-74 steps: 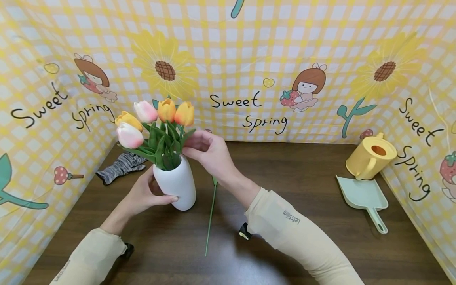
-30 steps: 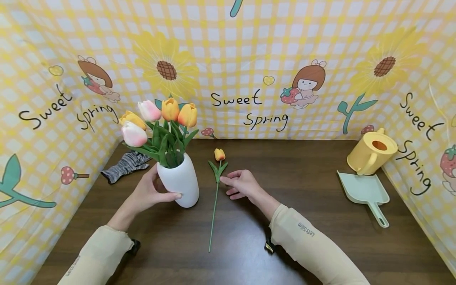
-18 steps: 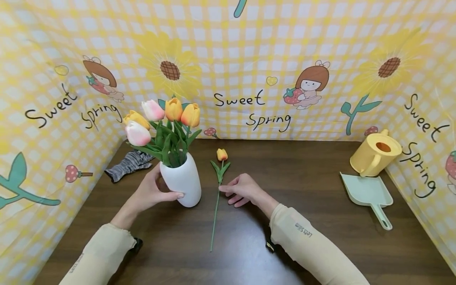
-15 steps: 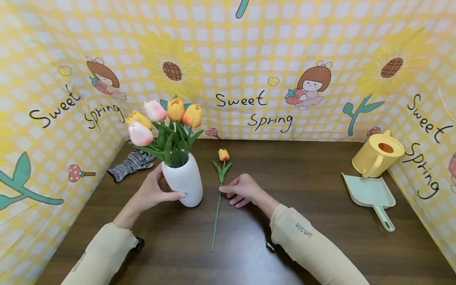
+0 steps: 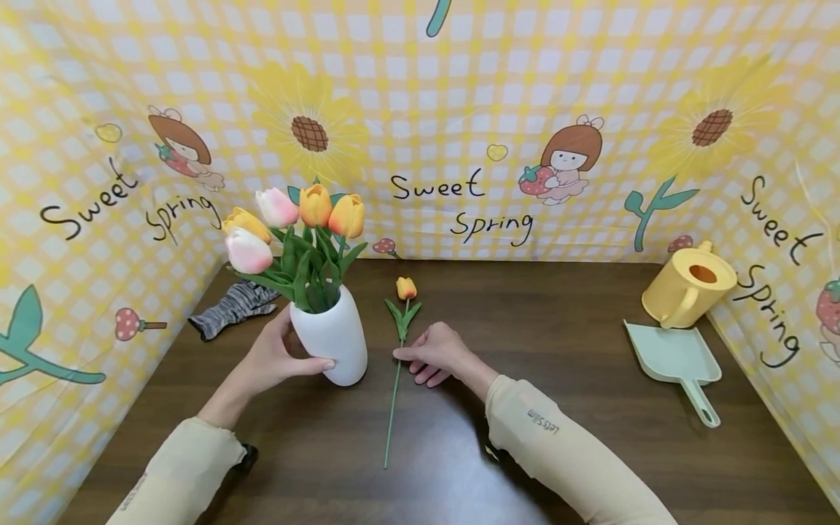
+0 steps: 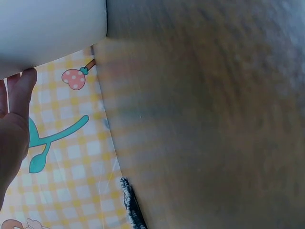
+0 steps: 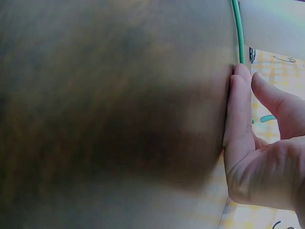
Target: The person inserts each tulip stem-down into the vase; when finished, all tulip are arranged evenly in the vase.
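A white vase (image 5: pixel 331 343) stands on the table, holding several pink and orange-yellow tulips (image 5: pixel 315 208) with green leaves. My left hand (image 5: pixel 278 350) grips it from the left, thumb across the front; in the left wrist view fingers press against the pale vase (image 6: pixel 52 28). To its right a single orange-yellow tulip (image 5: pixel 391 408) lies with its bloom toward the back. My right hand (image 5: pixel 436 354) pinches its stem just below the leaves, remaining fingers loosely bent. The right wrist view has the green stem (image 7: pixel 239 33) running down to the fingertips.
A grey knitted glove (image 5: pixel 232 310) lies behind the left hand. On the right, a yellow watering can (image 5: pixel 679 295) stands behind a pale green dustpan (image 5: pixel 676 354). Yellow checked cloth (image 5: pixel 453 131) walls in the brown table (image 5: pixel 538 321) at back and sides.
My right hand has left the bouquet's leaves, come down to the lying tulip and slid a little lower along its stem. The left hand keeps holding the vase.
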### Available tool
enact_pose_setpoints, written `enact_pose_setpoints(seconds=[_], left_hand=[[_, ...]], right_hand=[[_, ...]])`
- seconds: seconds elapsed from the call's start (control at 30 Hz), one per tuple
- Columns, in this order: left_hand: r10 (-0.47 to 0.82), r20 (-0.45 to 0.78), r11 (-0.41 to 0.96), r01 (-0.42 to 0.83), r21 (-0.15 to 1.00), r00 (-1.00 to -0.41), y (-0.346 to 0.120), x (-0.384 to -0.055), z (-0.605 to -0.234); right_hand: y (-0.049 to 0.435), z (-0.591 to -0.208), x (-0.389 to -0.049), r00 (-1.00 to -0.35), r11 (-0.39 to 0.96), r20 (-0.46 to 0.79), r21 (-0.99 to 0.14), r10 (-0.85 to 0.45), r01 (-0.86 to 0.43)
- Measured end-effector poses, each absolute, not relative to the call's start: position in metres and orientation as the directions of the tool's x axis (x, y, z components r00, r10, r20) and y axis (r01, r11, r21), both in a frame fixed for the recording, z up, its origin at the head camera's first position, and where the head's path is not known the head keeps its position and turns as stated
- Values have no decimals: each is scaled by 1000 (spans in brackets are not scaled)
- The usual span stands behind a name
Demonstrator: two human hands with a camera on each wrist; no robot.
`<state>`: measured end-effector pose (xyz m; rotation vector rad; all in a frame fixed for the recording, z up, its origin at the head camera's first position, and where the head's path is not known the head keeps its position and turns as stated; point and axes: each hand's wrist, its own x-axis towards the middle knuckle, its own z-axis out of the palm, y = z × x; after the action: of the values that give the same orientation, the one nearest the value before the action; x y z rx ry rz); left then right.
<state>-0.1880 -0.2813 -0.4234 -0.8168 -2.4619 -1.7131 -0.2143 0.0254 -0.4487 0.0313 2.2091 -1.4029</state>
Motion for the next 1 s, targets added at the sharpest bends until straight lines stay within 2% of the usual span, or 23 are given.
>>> enact_pose_setpoints(seconds=[0.7, 1.0], left_hand=[[402, 321, 235, 436, 869, -857, -279, -187, -421], [399, 309, 233, 421, 877, -864, -280, -188, -424]], right_hand=[[16, -451, -218, -879, 542, -398, -815, -263, 207], [14, -451, -219, -869, 556, -416, -803, -267, 214]])
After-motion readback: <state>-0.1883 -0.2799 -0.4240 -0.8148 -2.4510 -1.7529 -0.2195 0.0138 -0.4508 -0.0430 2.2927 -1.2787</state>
